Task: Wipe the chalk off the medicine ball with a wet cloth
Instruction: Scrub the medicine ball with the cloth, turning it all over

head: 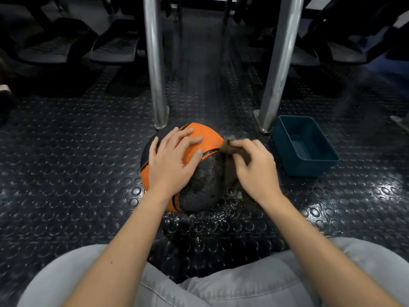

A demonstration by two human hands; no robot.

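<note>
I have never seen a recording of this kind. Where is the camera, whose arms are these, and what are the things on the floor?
There is no machine here. One camera sits on a person's head and looks forward and down, so the two bare arms are that person's own, and the grey fabric at the bottom is their trousers. The left hand rests with spread fingers on top of an orange and black medicine ball, which stands on a dark studded floor. The right hand grips a dark brown cloth against the ball's right side. The floor near the ball glistens as if wet. To the right stands a blue tub; I cannot tell whether it holds water. Behind the ball rise two metal posts.
</note>
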